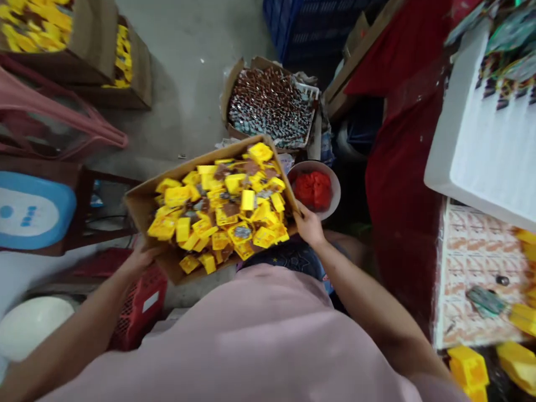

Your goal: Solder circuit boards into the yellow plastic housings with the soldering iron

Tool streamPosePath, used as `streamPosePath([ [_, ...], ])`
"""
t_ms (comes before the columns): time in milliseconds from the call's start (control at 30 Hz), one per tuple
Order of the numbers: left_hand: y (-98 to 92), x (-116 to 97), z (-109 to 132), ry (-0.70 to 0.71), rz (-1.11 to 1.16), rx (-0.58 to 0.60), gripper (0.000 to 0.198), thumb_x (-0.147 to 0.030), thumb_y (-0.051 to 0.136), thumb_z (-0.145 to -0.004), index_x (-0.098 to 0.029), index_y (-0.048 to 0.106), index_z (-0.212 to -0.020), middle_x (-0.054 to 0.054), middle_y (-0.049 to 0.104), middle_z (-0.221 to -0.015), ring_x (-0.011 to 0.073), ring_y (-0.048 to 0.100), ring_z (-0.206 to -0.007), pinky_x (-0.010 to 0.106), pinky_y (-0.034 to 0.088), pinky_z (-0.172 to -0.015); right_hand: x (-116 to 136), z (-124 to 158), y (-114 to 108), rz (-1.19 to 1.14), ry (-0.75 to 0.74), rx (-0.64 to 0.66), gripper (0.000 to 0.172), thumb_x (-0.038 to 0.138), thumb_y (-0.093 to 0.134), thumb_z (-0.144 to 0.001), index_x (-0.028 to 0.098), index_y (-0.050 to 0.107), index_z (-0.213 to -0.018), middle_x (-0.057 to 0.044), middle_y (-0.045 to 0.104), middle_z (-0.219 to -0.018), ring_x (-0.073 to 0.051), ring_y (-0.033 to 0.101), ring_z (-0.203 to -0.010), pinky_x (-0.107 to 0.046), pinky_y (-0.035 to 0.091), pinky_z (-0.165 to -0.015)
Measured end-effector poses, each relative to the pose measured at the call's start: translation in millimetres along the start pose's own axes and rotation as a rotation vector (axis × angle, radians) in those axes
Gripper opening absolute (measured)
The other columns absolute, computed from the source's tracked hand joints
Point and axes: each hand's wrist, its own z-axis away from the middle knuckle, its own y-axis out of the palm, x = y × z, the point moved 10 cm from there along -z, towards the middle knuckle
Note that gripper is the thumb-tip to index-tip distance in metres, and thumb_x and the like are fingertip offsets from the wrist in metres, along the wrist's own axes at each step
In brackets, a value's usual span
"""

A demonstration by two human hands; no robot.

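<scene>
The fingers (302, 215) of the right hand (309, 228) are curled tightly over the edge of a shallow cardboard tray (142, 209), and the fingers (146, 254) of the left hand (136, 262) are clamped on its near left edge. The tray is held level in front of the person's body, with its long axis running from lower left up to upper right. It is heaped with yellow packets (247, 200), lying every which way, mixed with a few brown ones (231, 209).

Just past the tray's far right corner sits a white bowl (335, 190) of something red. Beyond the tray's far edge is a cardboard box (234, 92) of brown-and-silver packets, with a blue crate (301, 28) behind it. Left of the tray stands a dark wooden stool (113, 204) with a blue-and-white object (31, 209) leaning on it, and a red basket (140, 307) sits below the left hand. Farther up on the tray's left, two cardboard boxes (92, 50) of yellow packets stand on the concrete floor (188, 50). To the tray's right, well apart, lie a red cloth (402, 178) and a white board (481, 145).
</scene>
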Motion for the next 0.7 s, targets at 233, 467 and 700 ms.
streamPosePath([
  [233,-9.4,107,16,-0.3,0.222,-0.073,0.024,-0.032,0.08,-0.086,-0.019,0.069,-0.103,0.001,0.073,-0.092,0.0181,0.071,-0.083,0.031,0.064,-0.077,86,-115,86,0.158,-0.177,0.257,0.04,0.045,0.066,-0.1,0.02,0.063,-0.131,-0.009,0.063,-0.136,-0.024,0.065,-0.119,-0.047,0.058,-0.101],
  [467,77.0,139,-1,-0.46,0.323,-0.009,0.038,-0.039,0.068,-0.101,-0.016,0.063,-0.131,0.01,0.067,-0.127,0.0212,0.069,-0.108,0.041,0.063,-0.092,86,-187,88,0.304,-0.164,0.256,0.041,0.045,0.066,-0.1,0.02,0.062,-0.132,-0.01,0.063,-0.136,-0.023,0.065,-0.117,-0.046,0.059,-0.1],
  [700,124.3,123,-19,-0.496,0.331,0.04,0.041,-0.041,0.068,-0.101,-0.017,0.062,-0.134,0.011,0.065,-0.134,0.0238,0.067,-0.116,0.046,0.061,-0.098,77,-238,64,0.307,-0.14,0.186,0.04,0.045,0.065,-0.1,0.02,0.063,-0.132,-0.01,0.063,-0.135,-0.023,0.065,-0.117,-0.046,0.059,-0.1],
])
